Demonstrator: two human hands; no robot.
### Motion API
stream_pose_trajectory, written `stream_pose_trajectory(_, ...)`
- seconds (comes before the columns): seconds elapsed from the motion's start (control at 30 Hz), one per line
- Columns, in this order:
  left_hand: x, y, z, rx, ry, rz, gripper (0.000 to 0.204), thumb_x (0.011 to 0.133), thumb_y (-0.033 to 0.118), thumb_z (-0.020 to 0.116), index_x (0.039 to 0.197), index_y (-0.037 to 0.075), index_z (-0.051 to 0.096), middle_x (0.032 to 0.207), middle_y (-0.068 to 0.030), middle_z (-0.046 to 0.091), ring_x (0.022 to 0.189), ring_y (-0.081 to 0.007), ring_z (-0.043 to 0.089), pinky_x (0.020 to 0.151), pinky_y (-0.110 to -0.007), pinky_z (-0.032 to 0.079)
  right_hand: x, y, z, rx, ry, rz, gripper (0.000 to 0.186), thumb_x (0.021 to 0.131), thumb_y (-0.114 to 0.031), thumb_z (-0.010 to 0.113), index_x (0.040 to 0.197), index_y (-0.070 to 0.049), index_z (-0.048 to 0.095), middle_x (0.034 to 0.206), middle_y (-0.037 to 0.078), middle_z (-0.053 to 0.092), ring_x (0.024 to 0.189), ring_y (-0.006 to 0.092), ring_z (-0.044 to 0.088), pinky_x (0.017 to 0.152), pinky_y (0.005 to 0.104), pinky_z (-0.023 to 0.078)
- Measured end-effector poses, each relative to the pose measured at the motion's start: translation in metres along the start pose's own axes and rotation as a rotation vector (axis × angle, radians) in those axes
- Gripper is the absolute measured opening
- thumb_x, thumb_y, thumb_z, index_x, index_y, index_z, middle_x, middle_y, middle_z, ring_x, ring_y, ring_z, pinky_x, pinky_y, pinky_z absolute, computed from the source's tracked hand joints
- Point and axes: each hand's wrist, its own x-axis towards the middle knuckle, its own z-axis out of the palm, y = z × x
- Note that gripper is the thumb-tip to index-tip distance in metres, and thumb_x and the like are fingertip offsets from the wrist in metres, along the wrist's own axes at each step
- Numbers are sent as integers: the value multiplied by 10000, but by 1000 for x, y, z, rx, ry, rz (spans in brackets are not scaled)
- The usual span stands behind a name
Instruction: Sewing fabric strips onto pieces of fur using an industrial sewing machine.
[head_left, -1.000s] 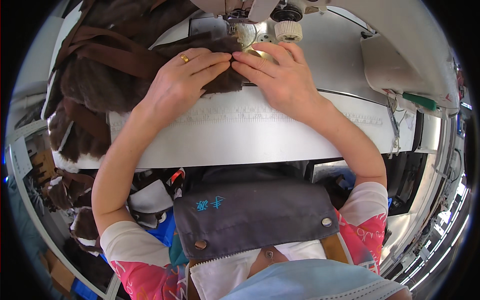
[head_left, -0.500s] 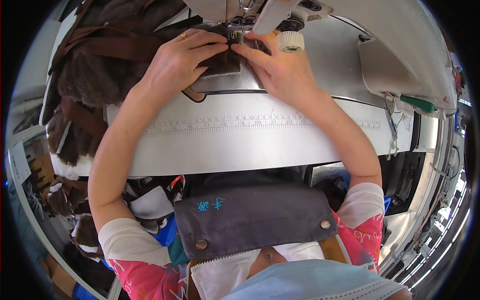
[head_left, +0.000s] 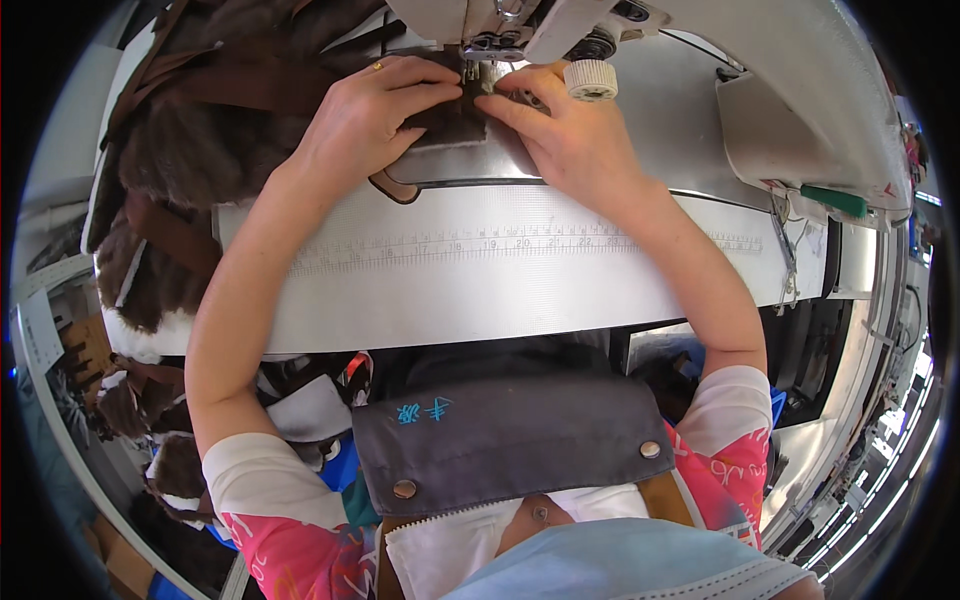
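A dark brown piece of fabric (head_left: 455,132) lies under the needle area (head_left: 474,66) of a sewing machine. My left hand (head_left: 368,118) rests on the fabric from the left, its fingers stretched toward the needle and the thumb apart. From the right, my right hand (head_left: 582,138) reaches in with its fingers apart, the tips by the fabric's right edge, close to the needle. The fabric's far part is hidden behind the machine head. Brown fur pieces and brown strips (head_left: 190,150) are heaped left of my left hand.
A white knob (head_left: 591,80) hangs just above my right hand. The machine's pale body (head_left: 820,110) stands at the right. A white table edge with a printed ruler (head_left: 450,290) runs in front of the metal bed (head_left: 665,125). More fur pieces (head_left: 180,470) lie lower left.
Both hands and the fabric show slightly further right and lower in the picture, as does the machine, so the view has shifted a little. The fingers keep nearly the same pose.
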Motion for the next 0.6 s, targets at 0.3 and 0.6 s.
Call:
stream_pose_trajectory(0.3,12,-7,-5,-5,25,-32,373,661,-18,657,1028,47,667,1063,-57,635,957,-264,614,813,-344,524,1,10,2,-18,40,33,251,763,-100,664,1010,-142,678,933,70,609,918,260,556,784,373,444)
stream_pose_trajectory(0.6,-5,2,-13,104,203,-45,398,747,-9,657,1137,66,630,915,-98,636,789,-257,619,706,-338,506,-17,-6,-23,141,23,130,165,830,-82,628,992,-81,665,1008,65,625,949,289,552,819,377,443)
